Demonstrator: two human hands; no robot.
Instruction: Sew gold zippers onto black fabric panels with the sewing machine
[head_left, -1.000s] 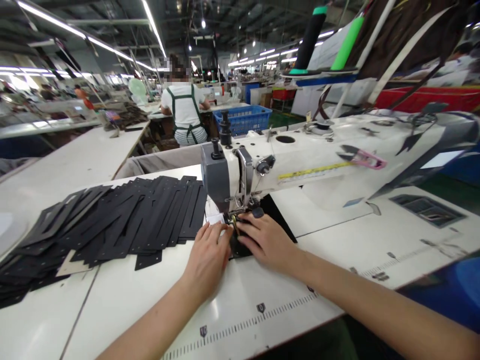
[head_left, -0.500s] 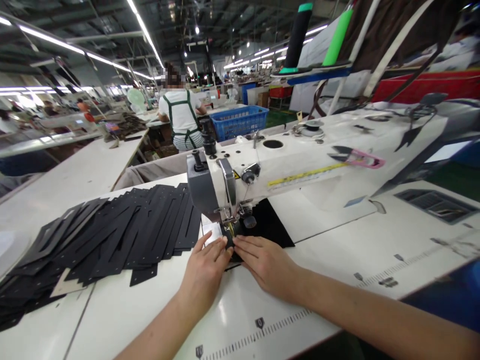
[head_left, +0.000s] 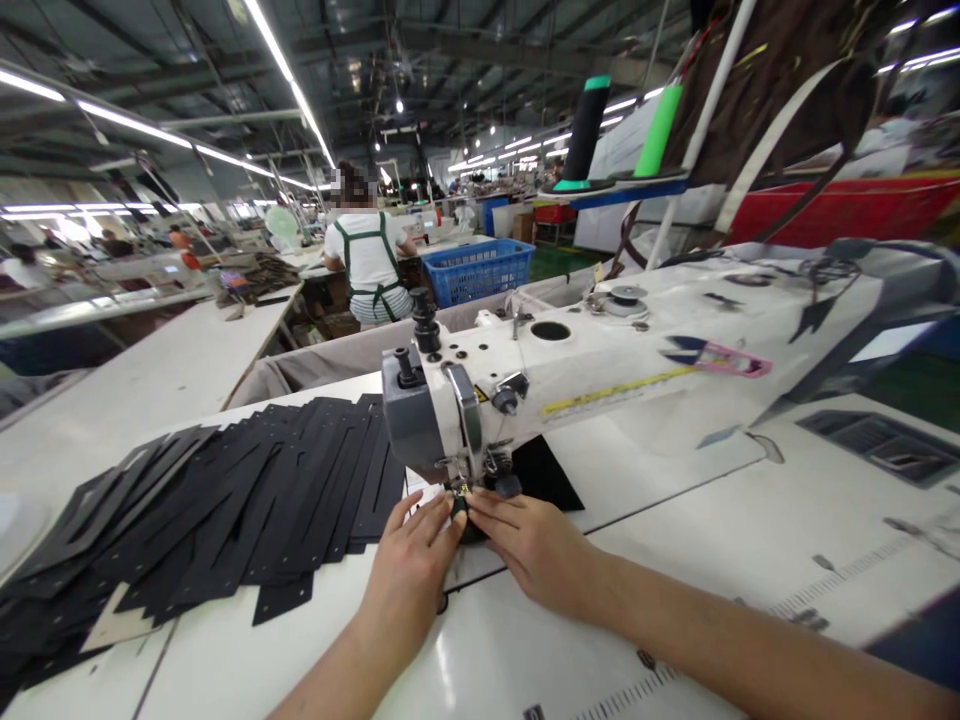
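The sewing machine point(head_left: 480, 410) has its needle and presser foot over a black fabric piece point(head_left: 551, 478). A narrow black strip with gold-coloured teeth, like a zipper point(head_left: 460, 500), runs under the foot on that piece. My left hand point(head_left: 412, 555) is closed at the strip's near end, thumb and fingertips together on its left side. From the right, my right hand point(head_left: 536, 545) presses its closed fingers on the strip and fabric just before the foot. My fingers hide part of the fabric's front edge. Something white lies under my left fingertips.
Many black cut panels with slots point(head_left: 247, 500) lie overlapped on the table to the left. Pink-handled thread snips point(head_left: 724, 357) rest on the machine arm. Thread cones point(head_left: 586, 135) stand behind. A person point(head_left: 367, 255) works beyond, near a blue basket point(head_left: 480, 270).
The black fabric has moved away from me under the foot, and less of the gold-toothed strip shows. Both hands have come closer to the needle. The camera view has tilted up slightly.
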